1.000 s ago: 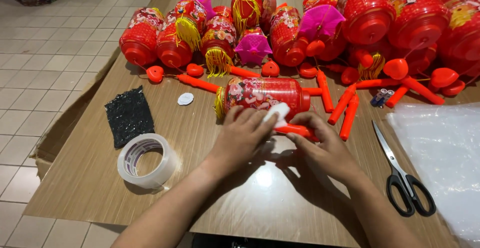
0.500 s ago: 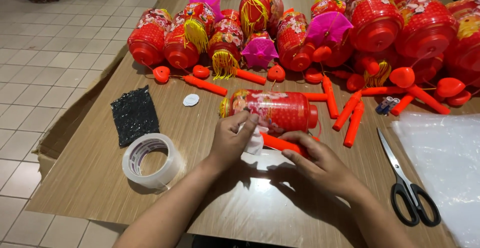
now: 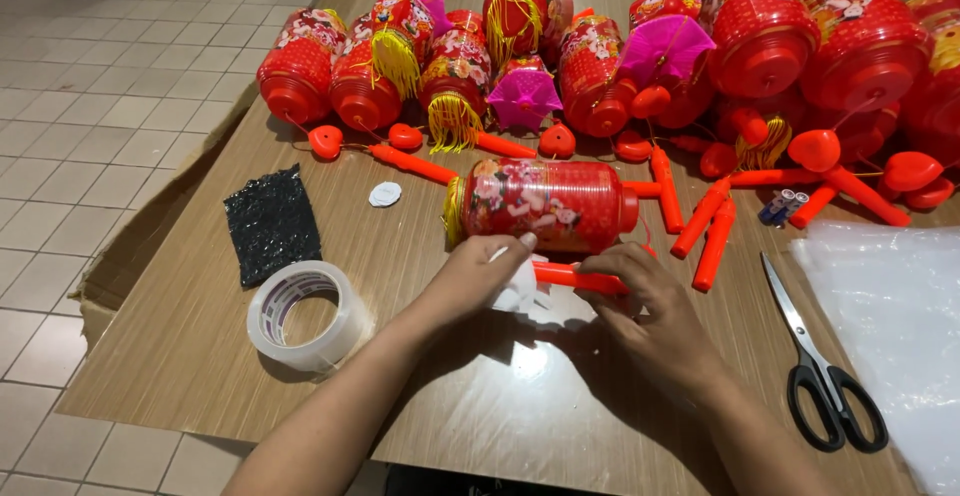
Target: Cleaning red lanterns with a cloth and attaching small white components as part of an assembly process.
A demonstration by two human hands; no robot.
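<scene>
A red plastic lantern [image 3: 545,204] with a flower pattern lies on its side in the middle of the brown table [image 3: 200,356]. Just in front of it lies an orange handle stick [image 3: 575,277]. My right hand [image 3: 650,306] grips the stick's right end. My left hand [image 3: 475,278] pinches a small white piece of paper or tape [image 3: 520,286] against the stick's left end, its fingertips touching the lantern's lower edge.
A roll of clear tape [image 3: 305,316] and a black glittery pad [image 3: 270,222] lie to the left. Black-handled scissors [image 3: 825,366] and a clear plastic sheet [image 3: 890,306] lie on the right. Several red lanterns [image 3: 760,26], orange sticks [image 3: 712,231] and small batteries [image 3: 778,206] crowd the far side.
My hands have shifted slightly: the left one now pinches the white piece at the stick's left end while the right one holds the stick's other end. The lantern has stayed put.
</scene>
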